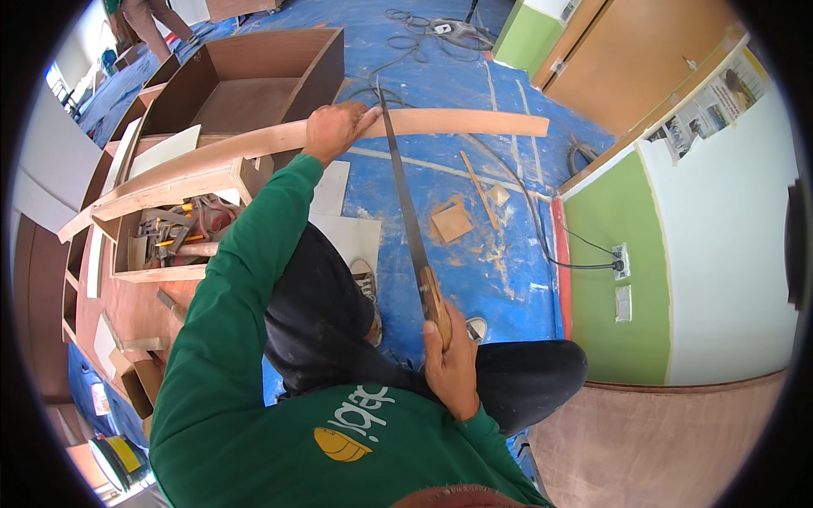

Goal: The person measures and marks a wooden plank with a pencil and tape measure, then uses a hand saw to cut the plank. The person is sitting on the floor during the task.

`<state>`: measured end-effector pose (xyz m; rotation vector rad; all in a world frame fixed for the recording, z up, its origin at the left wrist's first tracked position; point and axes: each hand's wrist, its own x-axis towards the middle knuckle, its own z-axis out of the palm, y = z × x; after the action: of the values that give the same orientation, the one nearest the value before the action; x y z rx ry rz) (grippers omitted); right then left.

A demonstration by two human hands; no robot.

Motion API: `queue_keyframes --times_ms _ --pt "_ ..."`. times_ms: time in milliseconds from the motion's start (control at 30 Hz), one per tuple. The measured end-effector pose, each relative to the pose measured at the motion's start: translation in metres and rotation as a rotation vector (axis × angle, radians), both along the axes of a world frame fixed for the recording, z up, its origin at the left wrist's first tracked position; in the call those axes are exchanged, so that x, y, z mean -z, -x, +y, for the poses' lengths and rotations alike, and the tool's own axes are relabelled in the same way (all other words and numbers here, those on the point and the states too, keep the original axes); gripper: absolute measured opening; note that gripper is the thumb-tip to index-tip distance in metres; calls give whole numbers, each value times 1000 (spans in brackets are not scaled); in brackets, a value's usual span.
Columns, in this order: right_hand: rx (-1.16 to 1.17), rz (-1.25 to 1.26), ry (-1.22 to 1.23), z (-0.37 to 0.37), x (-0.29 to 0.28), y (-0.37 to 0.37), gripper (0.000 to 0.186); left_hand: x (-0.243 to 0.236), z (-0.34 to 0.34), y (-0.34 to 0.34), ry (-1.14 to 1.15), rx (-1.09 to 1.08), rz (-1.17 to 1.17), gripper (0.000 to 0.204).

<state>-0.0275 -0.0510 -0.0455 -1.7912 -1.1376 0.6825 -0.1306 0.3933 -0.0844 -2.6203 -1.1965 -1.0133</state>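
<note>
A long, thin wooden board (466, 121) runs across the view from the left to the upper middle, its right end standing out past its support. My left hand (333, 131) is closed over the board, thumb pointing right. Just beside that thumb, the blade of a handsaw (405, 199) crosses the board; whether it has cut into the wood I cannot tell. The fingers of my right hand (453, 368) wrap round the saw's wooden handle, low in the middle. Under the board at left sits an open wooden toolbox (161, 275) holding pliers and other tools.
A brown open cabinet box (254, 97) stands behind the board. Blue sheeting (398, 305) covers the floor, with wood offcuts (450, 222) and a black cable (542, 245) running to a wall socket (621, 261). At the upper left, another person's legs (152, 25) show.
</note>
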Motion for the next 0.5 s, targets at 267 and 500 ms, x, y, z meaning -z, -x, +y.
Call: queue_keyframes --times_ms 267,500 --pt "-48 -71 -267 179 6 -14 34 6 10 -2 -126 -88 31 52" --pt "-76 -75 -320 203 7 -12 32 13 13 -2 -203 -87 -5 55"
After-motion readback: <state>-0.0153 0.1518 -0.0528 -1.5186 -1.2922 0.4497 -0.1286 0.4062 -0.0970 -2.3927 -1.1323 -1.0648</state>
